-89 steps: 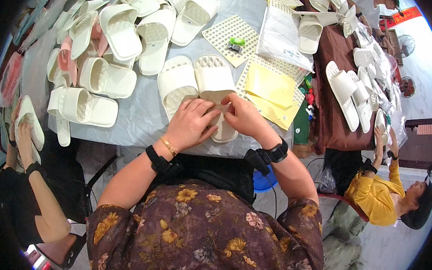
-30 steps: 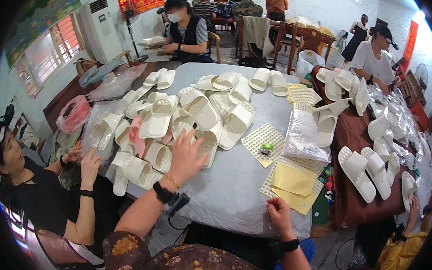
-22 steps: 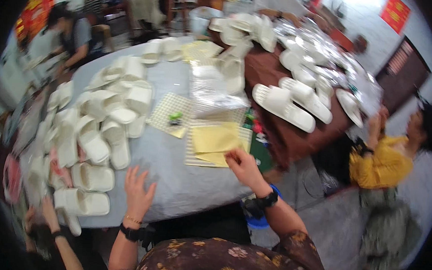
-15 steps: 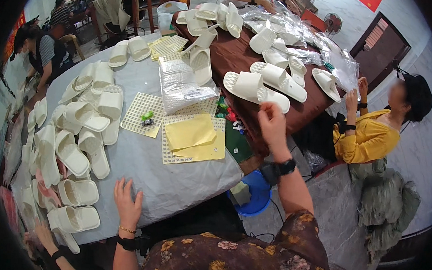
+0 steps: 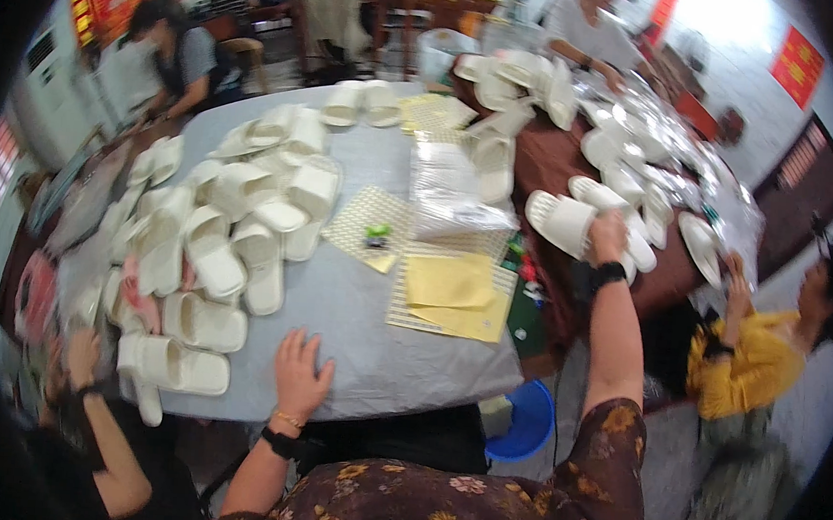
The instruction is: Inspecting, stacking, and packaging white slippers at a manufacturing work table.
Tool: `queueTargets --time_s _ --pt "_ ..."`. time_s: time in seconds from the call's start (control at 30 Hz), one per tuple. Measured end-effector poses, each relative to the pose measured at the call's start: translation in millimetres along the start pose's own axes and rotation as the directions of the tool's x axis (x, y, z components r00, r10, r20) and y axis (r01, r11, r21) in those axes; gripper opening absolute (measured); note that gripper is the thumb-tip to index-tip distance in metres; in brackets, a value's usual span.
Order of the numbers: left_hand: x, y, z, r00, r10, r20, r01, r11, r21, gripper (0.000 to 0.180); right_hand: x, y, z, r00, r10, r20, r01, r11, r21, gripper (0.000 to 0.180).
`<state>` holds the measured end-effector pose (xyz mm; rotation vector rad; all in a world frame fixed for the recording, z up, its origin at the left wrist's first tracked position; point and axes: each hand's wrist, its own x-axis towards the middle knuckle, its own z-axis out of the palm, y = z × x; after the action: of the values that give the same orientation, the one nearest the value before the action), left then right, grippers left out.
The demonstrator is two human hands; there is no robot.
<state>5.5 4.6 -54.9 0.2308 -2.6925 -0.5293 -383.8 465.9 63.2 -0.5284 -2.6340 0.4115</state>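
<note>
The right hand (image 5: 608, 235) is stretched out far over the brown table (image 5: 546, 173), its fingers closed around the edge of a white slipper (image 5: 560, 223) that lies at the near side of that table. A black watch (image 5: 608, 273) sits on the wrist just below. A second white slipper (image 5: 620, 208) lies touching the first one, right behind the hand, and more slippers in clear bags (image 5: 653, 131) cover the rest of the brown table beyond.

The left hand (image 5: 300, 375) rests flat on the grey table (image 5: 357, 304) near its front edge, fingers spread apart and holding nothing. A gold bracelet (image 5: 287, 419) and a dark band ring that wrist.

Just right of the left hand, between the two hands, lie yellow sheets (image 5: 453, 291) on a dotted mat. Behind them sits a stack of clear plastic bags (image 5: 458, 201), and beside it another dotted mat with a small green object (image 5: 376, 232) on it.

To the left of the resting hand a big heap of white slippers (image 5: 238, 220) spreads across the grey table, some stacked, some lying loose near the edge. A blue bucket (image 5: 521, 424) stands on the floor under the table corner.

A person in a yellow top (image 5: 749, 361) stands at the right of the brown table, and another person's hand (image 5: 82, 354) reaches up at the lower left.
</note>
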Motion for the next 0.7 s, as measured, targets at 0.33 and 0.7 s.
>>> queueTargets --time_s 0.33,0.7 --pt "14.3 0.7 0.6 0.997 0.006 -0.073 -0.013 0.995 -0.101 0.047 -30.0 4.0 -12.6 0.966 -0.226 -0.124 0.252 0.929 0.272 0.025" --pt "4.9 86.2 -60.2 0.929 -0.022 0.370 0.325 0.524 -0.787 0.062 -310.2 -99.9 -43.1 0.792 -0.609 0.051 0.370 0.545 0.752 0.021"
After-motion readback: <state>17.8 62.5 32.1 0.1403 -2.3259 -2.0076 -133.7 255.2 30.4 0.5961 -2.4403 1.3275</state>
